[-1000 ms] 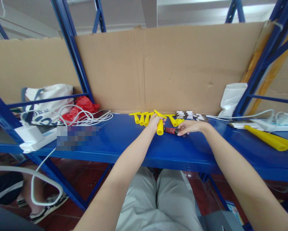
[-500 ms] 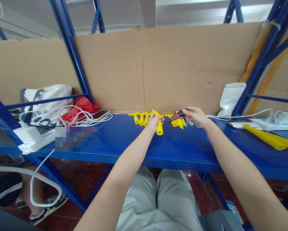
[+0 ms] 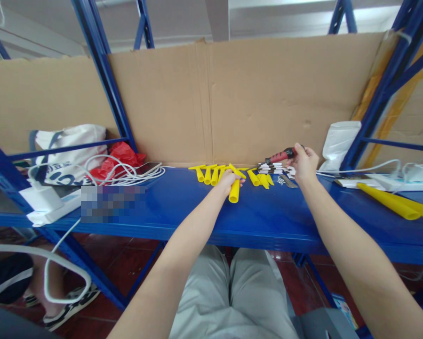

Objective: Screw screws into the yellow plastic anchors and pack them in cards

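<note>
My left hand (image 3: 226, 183) is closed around a yellow plastic tube (image 3: 234, 194), whose open round end faces me; a narrower yellow part shows beyond the fingers. In my right hand (image 3: 306, 162) is a screwdriver (image 3: 279, 157) with a red and black handle, gripped at the handle's end. Its shaft slopes down to the left, with the tip apart from the tube. Several similar yellow pieces (image 3: 207, 176) stand in a row left of my left hand. Between the hands lie more small yellow parts (image 3: 262, 181), black-and-white sticks (image 3: 273, 168) and small metal bits (image 3: 281, 179).
A cardboard sheet (image 3: 260, 99) backs the blue shelf (image 3: 183, 202). To the left are white cables (image 3: 133, 174), a red bag (image 3: 124, 155) and a power strip (image 3: 61, 207). Long yellow cones (image 3: 391, 202) lie at right. Someone's leg and shoe (image 3: 72, 306) show at lower left.
My right hand has moved up and to the right with the screwdriver, drawing its tip away from the tube. My left hand and the tube have shifted slightly toward me.
</note>
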